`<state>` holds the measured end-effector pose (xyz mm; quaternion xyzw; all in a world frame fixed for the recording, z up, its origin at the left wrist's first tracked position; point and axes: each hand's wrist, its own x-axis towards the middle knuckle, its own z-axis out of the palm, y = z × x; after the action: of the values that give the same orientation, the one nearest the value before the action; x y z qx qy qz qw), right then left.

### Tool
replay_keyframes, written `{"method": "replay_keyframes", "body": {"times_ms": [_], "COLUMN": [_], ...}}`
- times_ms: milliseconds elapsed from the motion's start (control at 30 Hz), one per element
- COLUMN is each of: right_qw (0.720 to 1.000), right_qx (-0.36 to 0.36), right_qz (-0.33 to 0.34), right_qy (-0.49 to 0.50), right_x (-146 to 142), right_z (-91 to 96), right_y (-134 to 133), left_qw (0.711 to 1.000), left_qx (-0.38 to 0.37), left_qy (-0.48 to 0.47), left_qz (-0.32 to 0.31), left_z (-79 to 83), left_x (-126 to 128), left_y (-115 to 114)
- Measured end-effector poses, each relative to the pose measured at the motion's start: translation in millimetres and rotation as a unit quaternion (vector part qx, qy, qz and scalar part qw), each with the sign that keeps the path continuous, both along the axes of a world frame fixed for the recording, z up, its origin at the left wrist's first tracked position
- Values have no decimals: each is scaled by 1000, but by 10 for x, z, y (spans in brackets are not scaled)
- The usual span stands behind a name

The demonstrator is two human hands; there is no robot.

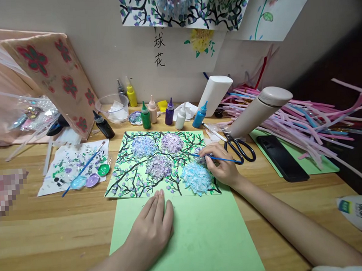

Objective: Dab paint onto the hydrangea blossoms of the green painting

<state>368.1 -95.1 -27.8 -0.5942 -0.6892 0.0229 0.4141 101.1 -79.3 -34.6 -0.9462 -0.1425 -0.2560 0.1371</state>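
A blue-handled paintbrush point(218, 158) is pinched in my right hand point(221, 164), its tip over the right part of a painting point(135, 185). Black branches and small green and purple dabs cover that sheet, with raised ruffled flowers on it. The light-blue flower point(197, 178) lies just left of my right hand; a darker one is partly hidden under the fingers. My left hand point(154, 225) rests flat, fingers stretched out, on a green sheet point(205, 236) with its fingertips at the painting's lower edge.
Paint bottles point(169, 113) line the back of the table. At left, a paint-stained paper point(69, 162) carries a second brush point(87, 165) and paint blobs. Right of my hand lie black-handled scissors point(239, 150), a tumbler point(259, 110), a phone point(282, 158) and pink pipe cleaners point(303, 124).
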Motion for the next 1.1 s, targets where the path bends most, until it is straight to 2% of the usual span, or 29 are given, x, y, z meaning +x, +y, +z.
{"method": "replay_keyframes", "body": {"times_ms": [467, 1100], "right_qw": [1000, 1000], "right_qx": [18, 7], "right_qz": [-8, -4], "right_qy": [-3, -1], "right_x": [-1, -20], "right_z": [3, 5], "right_y": [-4, -12], "left_qw": [1000, 1000], "left_qx": [1, 5], "left_qy": [4, 1], "left_qz": [1, 2], "left_z": [-7, -8], "left_x": [-4, -5], "left_y": [-2, -4]}}
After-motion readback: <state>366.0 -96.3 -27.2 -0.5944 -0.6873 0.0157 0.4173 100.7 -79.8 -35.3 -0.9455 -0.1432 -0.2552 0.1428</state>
